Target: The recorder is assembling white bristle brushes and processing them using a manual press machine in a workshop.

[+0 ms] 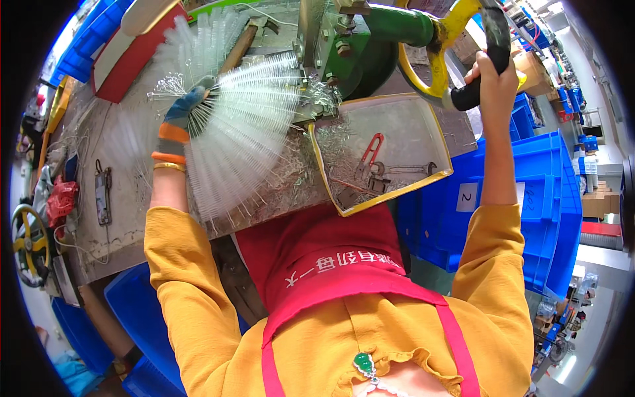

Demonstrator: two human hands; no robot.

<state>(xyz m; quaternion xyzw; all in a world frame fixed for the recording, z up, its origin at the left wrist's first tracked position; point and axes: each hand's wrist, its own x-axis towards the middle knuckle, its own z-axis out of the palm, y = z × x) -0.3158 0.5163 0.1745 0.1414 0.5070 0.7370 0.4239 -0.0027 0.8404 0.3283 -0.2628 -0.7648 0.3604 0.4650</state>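
Observation:
A thick fan of clear-bristled wire brushes [254, 112] is gathered in my left hand [187, 109], which wears a blue, orange and grey glove. The bare wire ends stick out on the far side of the fist. On the right side of the fan, brush tips reach the metal jaw area of a green hand press [370, 46]; whether one sits in the jaws is hidden. My bare right hand [496, 83] is wrapped round the black grip [468, 94] on the press's yellow handwheel [436, 56].
Right of the brushes, a shallow yellow-edged box [403, 119] holds red-handled pliers [372, 155], a wrench [417, 169] and wire scraps. A hammer [239, 47] lies behind the fan. Blue crates [430, 225] stand at right. A phone [103, 192] lies on the bench at left.

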